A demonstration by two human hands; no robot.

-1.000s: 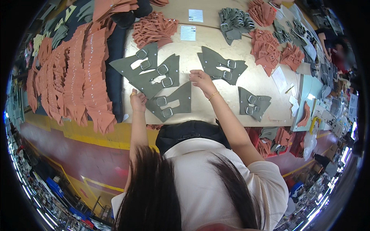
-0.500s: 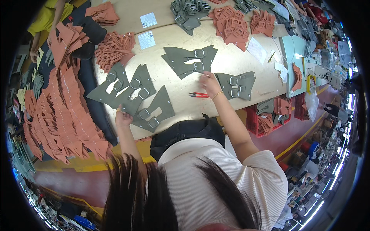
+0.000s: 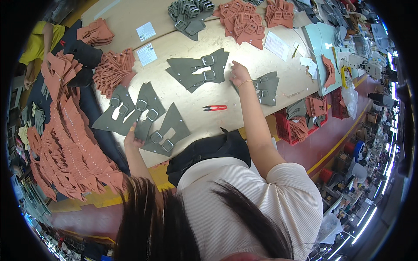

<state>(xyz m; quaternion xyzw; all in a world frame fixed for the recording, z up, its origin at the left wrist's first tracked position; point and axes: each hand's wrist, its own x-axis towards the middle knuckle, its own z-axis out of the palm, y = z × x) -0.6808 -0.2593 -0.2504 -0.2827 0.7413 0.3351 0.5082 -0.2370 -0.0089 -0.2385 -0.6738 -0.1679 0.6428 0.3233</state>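
Dark grey-green buckled leather pieces lie across the worktable [image 3: 196, 117]. My left hand [image 3: 133, 138] grips the near edge of one buckled piece [image 3: 147, 106] in the left group, thumb on top. Close by on its right is another buckled piece [image 3: 167, 132]. My right hand [image 3: 240, 74] is raised to the right of a small central stack of buckled pieces [image 3: 191, 71], its fingers loosely bent and apart. Beneath my right wrist, a further stack of buckled pieces [image 3: 267, 87] is partly hidden. Red-handled thread snips [image 3: 215, 108] rest between my hands.
Rust-coloured leather pieces [image 3: 74, 143] hang in a large heap at the left, with more bunches [image 3: 244, 26] along the far side. Paper sheets [image 3: 147, 54] lie on the table. A red crate [image 3: 285, 130] stands off the right edge. Another person's arm [image 3: 31, 71] shows far left.
My right hand has moved from the near edge of the central stack up to its right side. My left hand stays at the left group. The whole view has shifted and turned slightly.
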